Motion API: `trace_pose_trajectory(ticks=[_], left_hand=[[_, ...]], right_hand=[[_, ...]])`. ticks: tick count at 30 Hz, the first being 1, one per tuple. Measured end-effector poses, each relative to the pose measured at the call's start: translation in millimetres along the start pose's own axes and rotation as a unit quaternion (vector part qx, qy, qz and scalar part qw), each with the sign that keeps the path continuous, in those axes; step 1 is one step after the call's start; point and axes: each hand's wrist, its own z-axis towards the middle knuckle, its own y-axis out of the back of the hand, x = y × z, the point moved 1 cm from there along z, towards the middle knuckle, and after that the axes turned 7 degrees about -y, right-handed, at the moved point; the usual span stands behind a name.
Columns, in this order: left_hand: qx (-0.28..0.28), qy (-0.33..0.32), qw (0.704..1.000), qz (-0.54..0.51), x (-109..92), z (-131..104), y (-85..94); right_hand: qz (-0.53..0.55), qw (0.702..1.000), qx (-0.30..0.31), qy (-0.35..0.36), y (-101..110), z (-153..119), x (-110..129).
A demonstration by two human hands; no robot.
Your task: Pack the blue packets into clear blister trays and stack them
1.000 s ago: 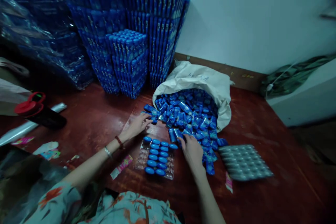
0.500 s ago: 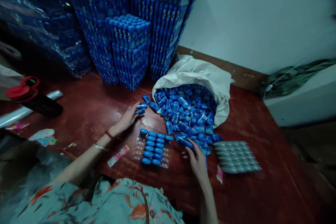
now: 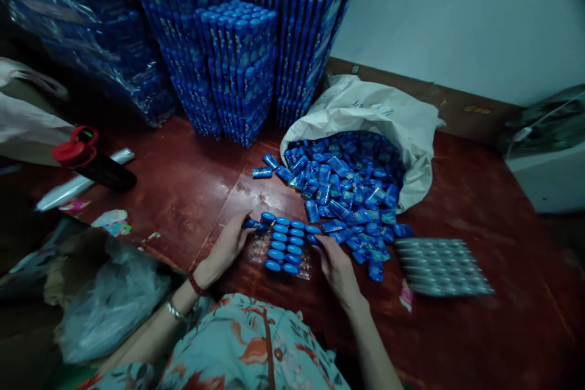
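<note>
A clear plastic blister tray (image 3: pixel 259 253) lies in front of me, with two middle columns and part of the top row filled by blue oval packets (image 3: pixel 280 237). At its upper left corner, my left hand (image 3: pixel 230 245) has its fingers closed on a blue wrapped packet (image 3: pixel 253 225). On the opposite side, my right hand (image 3: pixel 339 269) pinches another blue packet (image 3: pixel 313 239) over the tray's right column. Loose wrapped packets (image 3: pixel 340 216) spill from a white sack (image 3: pixel 384 103) just beyond my right hand.
Stacked empty trays (image 3: pixel 443 265) sit to the right. Tall stacks of filled blue packs (image 3: pixel 242 73) stand at the back left. A black bottle with red lid (image 3: pixel 103 161) and a clear film roll (image 3: pixel 68 190) are on the left. Plastic bags (image 3: pixel 112 298) hang below the table edge.
My left hand has come from beside the sack's mouth to the tray's upper left corner with a packet. My right hand has moved from the loose pile to the tray's right side.
</note>
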Motion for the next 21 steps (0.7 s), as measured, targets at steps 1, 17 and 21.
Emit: trace_pose_trajectory(ticks=[1, 17, 21], left_hand=[[-0.003, -0.01, 1.0, 0.008, 0.4, -0.2, -3.0], [0.267, -0.276, 0.915, 0.122, -12.1, 39.4, 14.7], [0.288, -0.267, 0.915, 0.091, -14.0, 46.5, 18.9]], right_hand=[[0.0, 1.0, 0.001, 0.01, -0.5, -1.4, -2.3], [-0.19, 0.976, 0.102, 0.04, 14.9, 3.8, 15.6], [-0.141, 0.983, 0.117, 0.008, 17.4, 10.1, 15.3]])
